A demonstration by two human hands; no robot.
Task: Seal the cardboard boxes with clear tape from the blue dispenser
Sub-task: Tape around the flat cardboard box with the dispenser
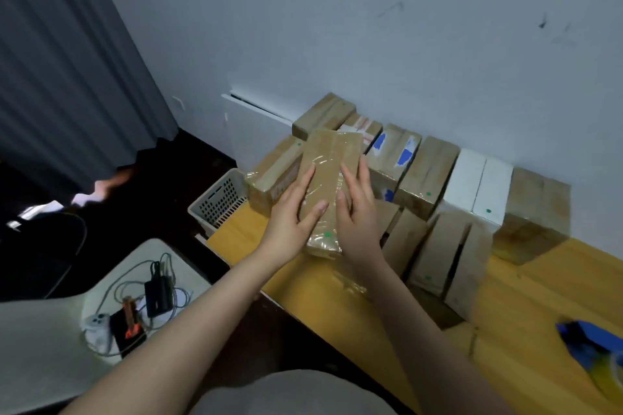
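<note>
Head view: left hand (292, 216) and right hand (358, 212), grips flat, press box (328, 155) amid cartons (425, 172).

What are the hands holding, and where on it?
The tape-wrapped brown cardboard box, between left hand and right hand, straight fingers pressing its long sides near the middle.

The box (328, 162) lies between left hand (293, 216) and right hand (357, 212), before box rows (428, 172), dispenser (593, 347) well right.
</note>
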